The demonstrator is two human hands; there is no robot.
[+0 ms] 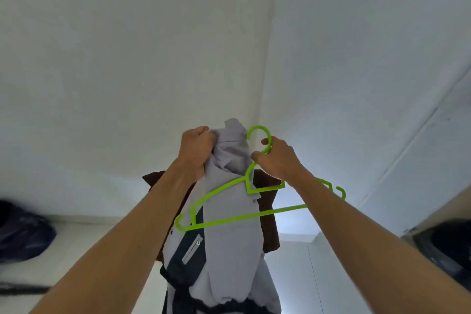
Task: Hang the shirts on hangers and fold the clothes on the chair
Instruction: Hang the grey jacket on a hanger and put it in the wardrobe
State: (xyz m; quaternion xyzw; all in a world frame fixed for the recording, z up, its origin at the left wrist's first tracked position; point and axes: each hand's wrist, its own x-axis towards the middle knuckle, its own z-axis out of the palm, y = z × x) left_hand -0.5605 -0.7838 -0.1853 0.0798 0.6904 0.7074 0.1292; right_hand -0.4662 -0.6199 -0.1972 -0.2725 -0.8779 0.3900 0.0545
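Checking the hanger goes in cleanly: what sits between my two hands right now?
In the head view, the bunched collar of the grey shirt fills the gap between the left hand and the right hand, which grips the green hanger.

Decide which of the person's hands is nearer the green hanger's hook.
Right. The right hand grips the green hanger at its neck, just below the hook. The left hand bunches the grey shirt beside it, apart from the hook.
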